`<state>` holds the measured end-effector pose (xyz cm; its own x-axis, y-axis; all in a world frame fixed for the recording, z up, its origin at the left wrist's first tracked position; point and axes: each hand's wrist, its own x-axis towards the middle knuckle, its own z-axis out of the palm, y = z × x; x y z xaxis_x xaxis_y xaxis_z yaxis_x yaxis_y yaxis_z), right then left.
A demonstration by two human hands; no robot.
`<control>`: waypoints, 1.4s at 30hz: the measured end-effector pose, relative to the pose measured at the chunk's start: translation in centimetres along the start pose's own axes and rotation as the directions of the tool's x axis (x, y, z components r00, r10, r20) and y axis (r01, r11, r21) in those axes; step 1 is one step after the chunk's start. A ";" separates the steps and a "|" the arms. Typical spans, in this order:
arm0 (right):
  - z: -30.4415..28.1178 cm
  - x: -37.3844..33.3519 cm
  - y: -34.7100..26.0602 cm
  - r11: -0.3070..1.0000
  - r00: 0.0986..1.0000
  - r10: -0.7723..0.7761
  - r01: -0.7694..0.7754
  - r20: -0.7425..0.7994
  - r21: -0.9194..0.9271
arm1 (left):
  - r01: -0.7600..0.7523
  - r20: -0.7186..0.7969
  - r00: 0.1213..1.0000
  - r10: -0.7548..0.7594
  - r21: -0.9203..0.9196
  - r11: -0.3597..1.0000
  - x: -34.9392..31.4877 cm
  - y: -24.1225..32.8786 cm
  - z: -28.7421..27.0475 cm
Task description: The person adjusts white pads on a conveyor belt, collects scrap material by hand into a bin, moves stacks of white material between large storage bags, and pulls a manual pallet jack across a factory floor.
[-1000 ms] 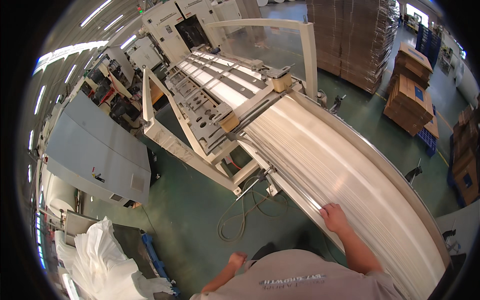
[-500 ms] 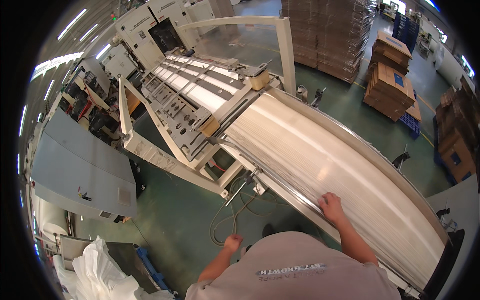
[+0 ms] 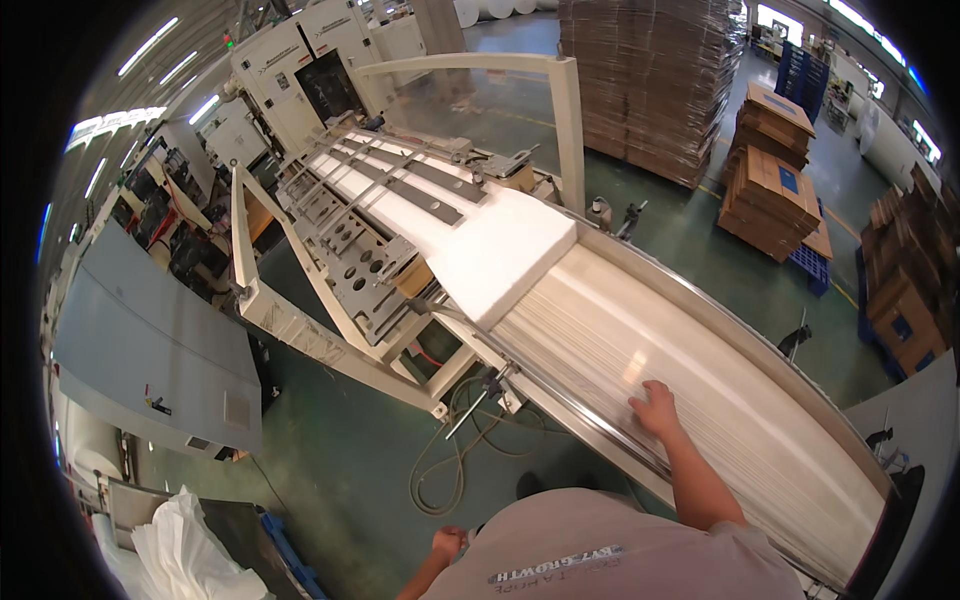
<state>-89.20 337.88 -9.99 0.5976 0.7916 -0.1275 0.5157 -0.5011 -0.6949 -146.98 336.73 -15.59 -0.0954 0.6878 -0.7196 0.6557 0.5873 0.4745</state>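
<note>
seemingly, our step is minding the cream chute [image 3: 740,430], with the white slab [image 3: 510,250] lying at its upper end, ahead of our right hand [image 3: 655,408] and apart from it. that hand's fingers are loosely spread, grasping nothing, on the fine ridges or just above; we cannot tell which. our left hand [image 3: 449,543] is low at our side, its fingers too small to read. the next move, we judge, calls for a light, flat palm, since the slab looks soft, matte and square-edged beside a shiny metal rail [image 3: 585,408].
</note>
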 end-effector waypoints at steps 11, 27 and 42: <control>-1.6 9.2 -1.4 0.479 0.912 0.395 -0.306 0.109 0.822 | 0.047 -0.039 0.998 -0.051 -0.081 0.996 -1.3 -2.0 1.0; -12.7 -1.1 9.2 0.565 0.696 0.703 -0.422 -0.147 0.709 | -0.337 0.132 0.942 0.310 0.353 0.873 5.2 -2.4 2.7; -19.0 -15.7 17.1 0.697 0.652 0.478 -0.690 -0.588 -0.197 | -0.397 0.306 0.912 0.274 0.484 0.780 12.9 11.8 4.3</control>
<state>-78.10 310.23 -6.37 0.9975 0.0706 0.0009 0.0685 -0.9641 -0.2565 -137.28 350.69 -21.51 0.3219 0.6580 -0.6808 0.9117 -0.0216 0.4103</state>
